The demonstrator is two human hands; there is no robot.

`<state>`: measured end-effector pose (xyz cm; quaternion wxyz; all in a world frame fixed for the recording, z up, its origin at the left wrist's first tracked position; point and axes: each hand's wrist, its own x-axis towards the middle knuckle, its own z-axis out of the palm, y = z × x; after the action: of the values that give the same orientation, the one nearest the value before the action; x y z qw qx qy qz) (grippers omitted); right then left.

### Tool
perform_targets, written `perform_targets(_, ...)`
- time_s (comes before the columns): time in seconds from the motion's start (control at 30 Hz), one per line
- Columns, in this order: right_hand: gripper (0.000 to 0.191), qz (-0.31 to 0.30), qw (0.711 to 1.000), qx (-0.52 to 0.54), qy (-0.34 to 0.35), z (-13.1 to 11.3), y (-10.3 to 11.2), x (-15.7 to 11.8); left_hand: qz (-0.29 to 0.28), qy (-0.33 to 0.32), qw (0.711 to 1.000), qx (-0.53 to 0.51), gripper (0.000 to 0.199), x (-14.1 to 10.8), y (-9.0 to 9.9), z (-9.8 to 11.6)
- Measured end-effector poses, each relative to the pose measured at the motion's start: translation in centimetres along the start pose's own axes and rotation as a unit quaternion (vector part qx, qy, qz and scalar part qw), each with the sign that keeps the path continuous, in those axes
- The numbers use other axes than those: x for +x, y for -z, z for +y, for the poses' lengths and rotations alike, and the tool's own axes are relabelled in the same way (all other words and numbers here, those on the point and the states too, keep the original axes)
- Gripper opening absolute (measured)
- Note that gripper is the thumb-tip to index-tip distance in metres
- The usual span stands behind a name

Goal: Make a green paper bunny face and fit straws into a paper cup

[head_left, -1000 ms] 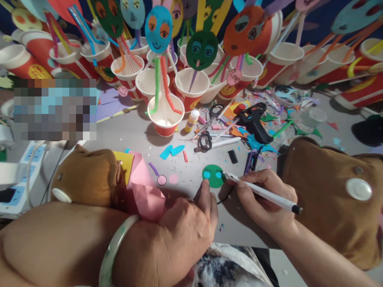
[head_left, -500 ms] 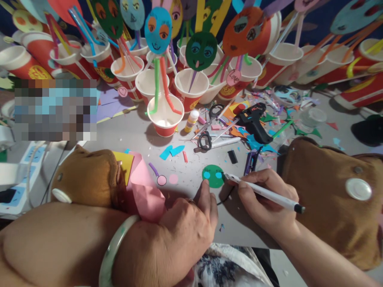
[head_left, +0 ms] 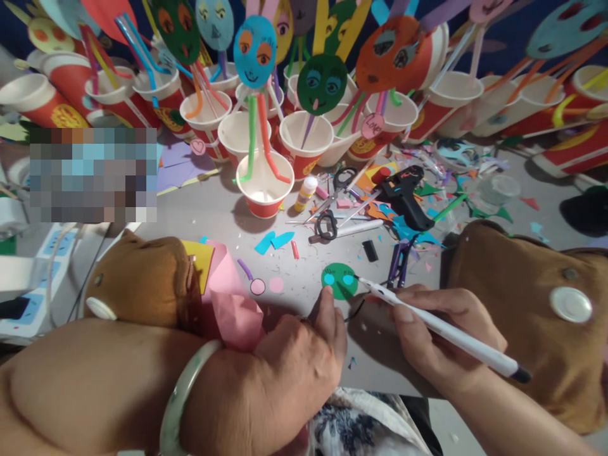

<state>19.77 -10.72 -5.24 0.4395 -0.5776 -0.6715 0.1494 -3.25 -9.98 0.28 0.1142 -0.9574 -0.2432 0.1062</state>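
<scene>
A green paper oval [head_left: 339, 289] lies flat on the table, with two light-blue eyes and dark lashes drawn above them. My left hand [head_left: 304, 354] holds it down, the index fingertip pressed on its lower edge and the other fingers curled. In my right hand [head_left: 439, 329] is a white marker pen [head_left: 456, 339], gripped between thumb and fingers. The pen's tip is at the oval's right edge, beside the right eye. A pink paper circle with a dark outline [head_left: 257, 287] and a plain pink circle [head_left: 276, 284] lie to the left.
Behind stand several paper cups [head_left: 265, 183] with paper-face figures on coloured straws. Scissors [head_left: 327, 221], a glue stick [head_left: 306, 193] and a black glue gun [head_left: 406, 197] lie among paper scraps. Brown pouches [head_left: 522, 304] flank my hands. Crumpled pink paper [head_left: 232, 297] touches my left side.
My right hand has shifted right and a little down, and the pen leans lower, its tip still near the right eye. The left hand stays on the oval.
</scene>
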Motion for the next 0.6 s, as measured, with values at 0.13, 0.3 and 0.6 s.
perform_targets(0.13,0.016,-0.026,0.997,0.004,0.068,-1.1,-0.4,0.9,0.000,-0.006,1.000,-0.016,0.054,-0.2,0.3,-0.1)
perform_targets(0.3,0.009,-0.063,0.991,-0.045,0.111,-2.3,-0.8,2.3,0.032,0.005,0.999,0.013,0.052,-0.2,0.4,-0.1)
perform_targets(0.6,0.004,-0.093,0.987,-0.071,0.114,-1.7,-0.9,2.7,0.057,0.038,0.997,0.041,0.051,-0.2,-0.2,0.5)
